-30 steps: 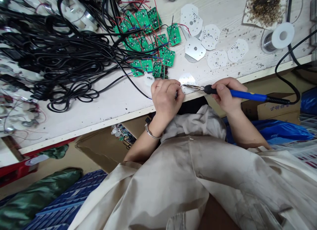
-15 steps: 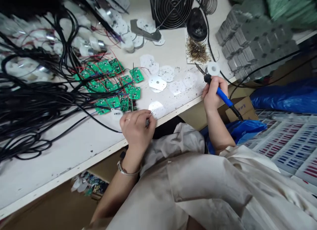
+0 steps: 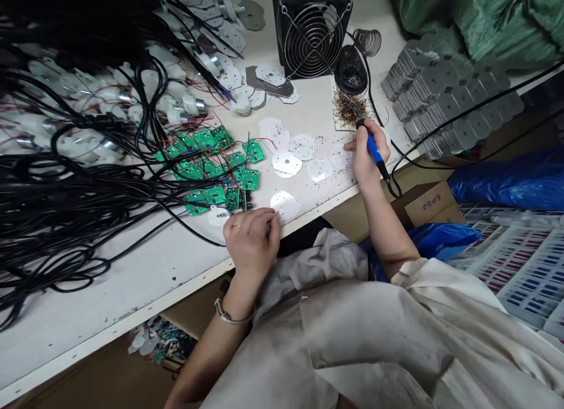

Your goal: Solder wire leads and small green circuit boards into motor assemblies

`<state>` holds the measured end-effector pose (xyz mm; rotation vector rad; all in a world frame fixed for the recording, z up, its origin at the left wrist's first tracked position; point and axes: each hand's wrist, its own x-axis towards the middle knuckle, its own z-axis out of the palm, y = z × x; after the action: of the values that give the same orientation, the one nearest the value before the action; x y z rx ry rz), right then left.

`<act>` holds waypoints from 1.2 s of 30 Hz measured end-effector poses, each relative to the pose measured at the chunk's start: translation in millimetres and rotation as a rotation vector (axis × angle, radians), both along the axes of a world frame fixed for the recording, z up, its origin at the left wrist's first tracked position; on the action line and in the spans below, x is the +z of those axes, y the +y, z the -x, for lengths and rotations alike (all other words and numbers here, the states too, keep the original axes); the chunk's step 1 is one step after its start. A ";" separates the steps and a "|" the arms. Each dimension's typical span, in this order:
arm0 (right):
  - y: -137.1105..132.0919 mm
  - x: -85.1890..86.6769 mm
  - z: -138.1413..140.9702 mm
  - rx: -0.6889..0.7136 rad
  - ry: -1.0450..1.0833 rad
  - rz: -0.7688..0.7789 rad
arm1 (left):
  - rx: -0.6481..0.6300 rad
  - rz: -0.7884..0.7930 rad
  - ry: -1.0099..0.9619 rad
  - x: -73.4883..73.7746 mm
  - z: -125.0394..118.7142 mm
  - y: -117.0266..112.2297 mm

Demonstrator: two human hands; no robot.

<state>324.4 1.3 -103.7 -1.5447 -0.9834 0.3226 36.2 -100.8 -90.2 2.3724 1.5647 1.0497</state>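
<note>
My right hand [image 3: 372, 153] is closed around the blue handle of a soldering iron [image 3: 375, 154]. Its tip end reaches the heap of brown shavings [image 3: 349, 108], where the tip itself is hard to make out. My left hand [image 3: 253, 238] is closed at the table's front edge, fingers pinched on something mostly hidden. Just beyond those fingertips lies a white plate [image 3: 285, 205]. Left of them are a small white plastic part [image 3: 218, 215] and several green circuit boards [image 3: 214, 194] with red and black wires attached.
A black fan [image 3: 314, 40] stands at the back, beside a black dish [image 3: 351, 69] and a wire coil [image 3: 367, 42]. Bundled black cables [image 3: 88, 191] cover the left. Stacked grey plates [image 3: 445, 94] and a green bag [image 3: 489, 21] occupy the right; white plates [image 3: 286, 163] lie mid-table.
My right hand has moved the soldering iron so that its tip end is at the brown shavings; the handle is now steeper. My left hand stays pinched in about the same place.
</note>
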 end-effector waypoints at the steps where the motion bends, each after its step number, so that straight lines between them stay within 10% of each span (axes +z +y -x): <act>1: 0.2 -0.4 0.6 -0.006 0.001 -0.002 | -0.009 0.007 0.002 0.5 0.5 -0.2; 14: -0.8 3.8 0.4 0.002 0.069 -0.039 | -0.038 -0.023 0.031 4.7 0.5 0.4; 28: -61.1 34.8 41.1 0.064 0.388 -0.167 | 0.029 0.086 -0.044 6.8 -9.2 -4.0; 36: -101.5 40.7 61.4 0.447 0.344 0.001 | 0.056 0.155 -0.042 6.7 -11.3 -5.8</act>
<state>263.0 -100.3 -63.0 -1.2044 -1.0424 0.8720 47.5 -106.6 -83.5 2.2037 1.6429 0.9437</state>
